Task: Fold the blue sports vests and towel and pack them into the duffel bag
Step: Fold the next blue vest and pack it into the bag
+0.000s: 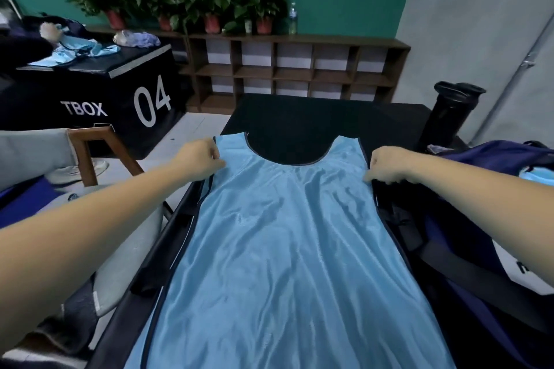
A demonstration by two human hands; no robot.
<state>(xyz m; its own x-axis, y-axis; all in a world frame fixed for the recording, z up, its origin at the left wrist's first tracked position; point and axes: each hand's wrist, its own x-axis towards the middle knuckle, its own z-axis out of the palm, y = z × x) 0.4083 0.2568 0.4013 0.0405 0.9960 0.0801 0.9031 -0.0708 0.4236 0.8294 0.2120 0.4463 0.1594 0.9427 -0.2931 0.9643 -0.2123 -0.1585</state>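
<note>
A light blue sports vest (284,243) with dark trim lies spread flat, neck end away from me, on a black table (314,117). My left hand (199,163) pinches the vest's left shoulder strap at its outer edge. My right hand (388,166) grips the right edge just below the right shoulder strap, fingers curled down. A navy duffel bag (491,189) sits at the right of the table, with a bit of light blue fabric (539,175) showing in it. No towel is clearly visible.
A black cylinder (451,117) stands at the table's far right. A wooden chair (99,153) is on the left, and a black box marked 04 (120,90) carries more blue cloth. Brown shelves (293,69) with potted plants line the back wall.
</note>
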